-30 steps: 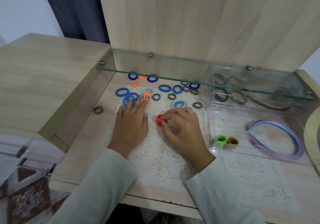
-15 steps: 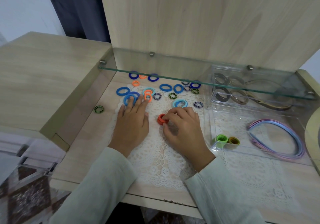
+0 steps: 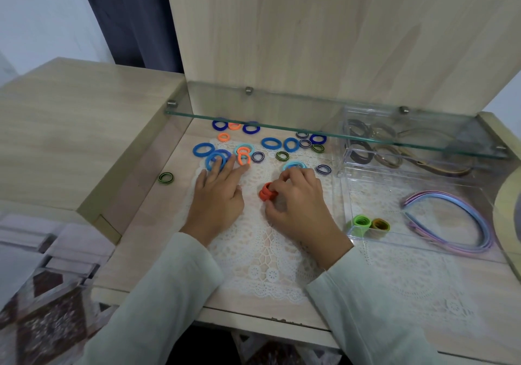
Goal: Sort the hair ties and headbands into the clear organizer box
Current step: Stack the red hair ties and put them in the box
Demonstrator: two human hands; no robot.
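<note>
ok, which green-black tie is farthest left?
The green-black tie alone on bare wood, left of the left hand; the other two green-black ties lie farther back, rightward.

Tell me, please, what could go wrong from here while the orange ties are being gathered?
The stack of orange hair ties pinched by the right hand could spring apart. The left hand rests fingers on a blue hair tie and may drag its neighbours. The green-and-black hair tie, lying apart at the left, is easily overlooked.
</note>
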